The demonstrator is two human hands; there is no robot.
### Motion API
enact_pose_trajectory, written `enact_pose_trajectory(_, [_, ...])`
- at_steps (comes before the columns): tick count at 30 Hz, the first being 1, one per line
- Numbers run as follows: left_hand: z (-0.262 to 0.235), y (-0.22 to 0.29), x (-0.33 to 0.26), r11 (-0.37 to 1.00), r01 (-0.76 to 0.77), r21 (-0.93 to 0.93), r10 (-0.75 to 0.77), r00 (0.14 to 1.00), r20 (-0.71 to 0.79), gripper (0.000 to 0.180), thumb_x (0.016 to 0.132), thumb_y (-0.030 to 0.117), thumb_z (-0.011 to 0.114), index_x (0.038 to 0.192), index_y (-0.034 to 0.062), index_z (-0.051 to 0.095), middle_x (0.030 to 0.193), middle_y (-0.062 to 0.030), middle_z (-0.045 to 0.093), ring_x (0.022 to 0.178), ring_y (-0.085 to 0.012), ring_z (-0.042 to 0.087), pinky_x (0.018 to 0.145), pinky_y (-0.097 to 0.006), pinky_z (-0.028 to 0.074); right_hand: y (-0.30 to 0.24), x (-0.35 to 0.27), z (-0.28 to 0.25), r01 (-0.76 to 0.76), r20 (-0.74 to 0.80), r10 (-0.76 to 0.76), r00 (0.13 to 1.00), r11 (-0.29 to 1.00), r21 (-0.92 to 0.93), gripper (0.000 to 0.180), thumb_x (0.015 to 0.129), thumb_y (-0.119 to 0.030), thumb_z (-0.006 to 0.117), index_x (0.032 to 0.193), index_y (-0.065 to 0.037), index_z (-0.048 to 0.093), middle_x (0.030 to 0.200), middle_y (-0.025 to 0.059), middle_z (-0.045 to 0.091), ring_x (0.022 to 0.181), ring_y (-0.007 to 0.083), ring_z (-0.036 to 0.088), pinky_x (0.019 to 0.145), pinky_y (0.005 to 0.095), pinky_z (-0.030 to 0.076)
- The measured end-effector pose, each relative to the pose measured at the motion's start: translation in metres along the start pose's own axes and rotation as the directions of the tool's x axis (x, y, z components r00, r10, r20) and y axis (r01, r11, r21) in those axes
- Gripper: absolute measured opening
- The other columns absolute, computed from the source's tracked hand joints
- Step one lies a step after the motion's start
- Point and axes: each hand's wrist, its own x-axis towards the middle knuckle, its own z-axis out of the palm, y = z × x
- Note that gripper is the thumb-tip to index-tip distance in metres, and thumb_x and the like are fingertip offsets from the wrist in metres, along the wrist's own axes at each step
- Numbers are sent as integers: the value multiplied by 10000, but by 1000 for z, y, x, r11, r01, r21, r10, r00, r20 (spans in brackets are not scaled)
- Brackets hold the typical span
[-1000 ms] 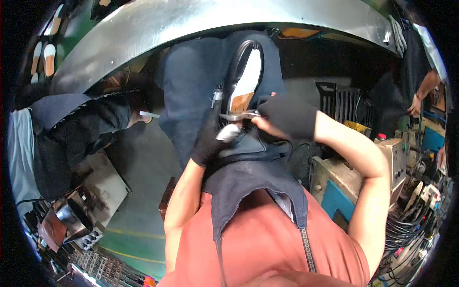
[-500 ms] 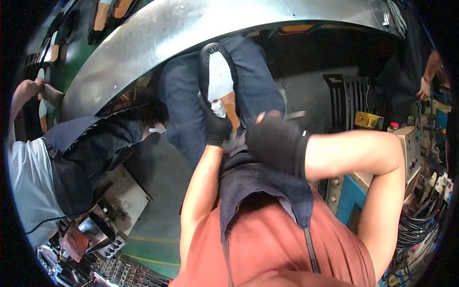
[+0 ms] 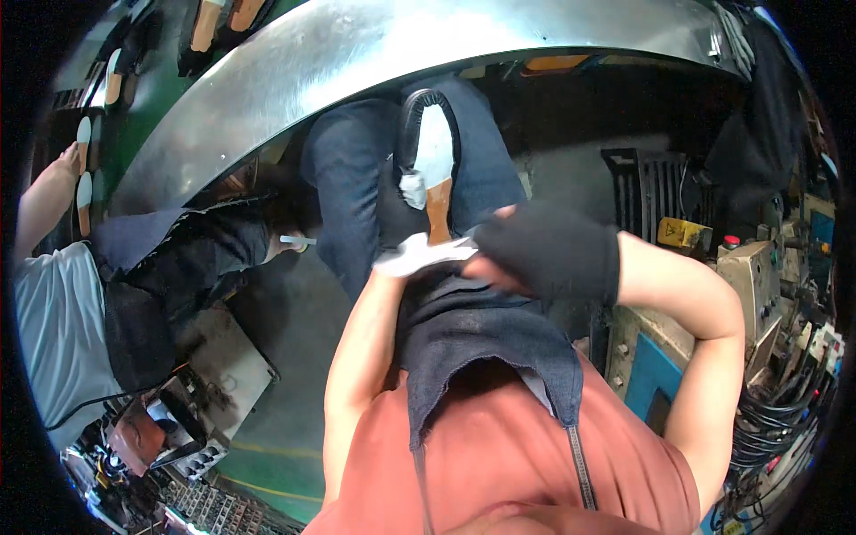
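A black shoe (image 3: pixel 410 134) lies sole up on my lap, toe pointing away from me. Its sole (image 3: pixel 435 143) is pale at the front and tan toward the heel. My left hand (image 3: pixel 399 209), in a black glove, is closed around the shoe's left side, with a white wrapping at the thumb. My right hand (image 3: pixel 544 254), also black-gloved with bare fingertips, is closed at the right end of a white strip (image 3: pixel 423 256). That strip stretches in front of the heel across my left wrist. Motion smears it, and its material cannot be told.
Beyond my knees curves a shiny metal table (image 3: pixel 267 89). At the left, another person's hand (image 3: pixel 67 160) is at a row of shoes (image 3: pixel 85 201). To my right stand a control box with a red button (image 3: pixel 731 242), a yellow box (image 3: pixel 684 234) and bundled cables (image 3: pixel 771 428).
The shoe has shifted slightly right. My right hand has moved right, and the white strip now shows between my hands. The left co-worker's hand has moved to the shoes; an arm at far right is gone.
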Motion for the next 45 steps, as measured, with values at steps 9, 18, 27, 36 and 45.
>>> enact_pose_trajectory(9, [-22, -30, -2, 1000, 21, 18, -27, 895, 445, 741, 737, 190, 789, 1323, -1, 377, 1180, -169, 553, 1092, -264, 558, 957, -358, 423, 44, 9, 10, 109, -139, -195, 971, 877, -469, 317, 869, -386, 594, 813, -75, 579, 732, 113, 555, 669, 256, 596, 568, 371, 486])
enact_pose_trajectory(18, [-17, -7, -15, 802, 480, -356, -328, 852, 408, 602, 750, 7, 720, 1291, 22, 458, 1111, -91, 604, 922, -173, 628, 787, -305, 529, 46, -45, 166, -223, -3, 808, 589, 166, 960, 522, 1008, -448, 307, 875, -38, 603, 670, 82, 609, 618, 168, 578, 620, 309, 458])
enact_pose_trajectory(27, [22, 137, 278, 869, 268, -415, -72, 899, 431, 308, 894, 206, 614, 1144, 30, 577, 1020, -45, 616, 946, -114, 577, 818, -260, 466, 122, 11, 168, -155, 227, 819, 527, -170, 973, 754, 930, -655, 269, 862, 3, 628, 632, 115, 613, 580, 196, 590, 609, 306, 468])
enact_pose_trajectory(36, [0, 111, 433, 247, -704, 666, 552, 667, 501, 486, 723, 294, 716, 1107, 32, 572, 1019, -202, 583, 989, -357, 557, 923, -442, 427, 159, 58, 105, -257, 300, 809, 506, -191, 947, 760, 937, -636, 284, 707, 3, 626, 611, 110, 617, 550, 199, 597, 578, 305, 482])
enact_pose_trajectory(45, [7, 93, 461, 702, -270, 658, 252, 960, 125, 798, 706, 462, 761, 1218, -77, 470, 1163, -276, 568, 1122, -377, 545, 964, -417, 422, 146, 49, 114, -264, 340, 817, 466, -238, 935, 753, 942, -619, 293, 692, 2, 638, 596, 107, 618, 554, 186, 593, 581, 302, 487])
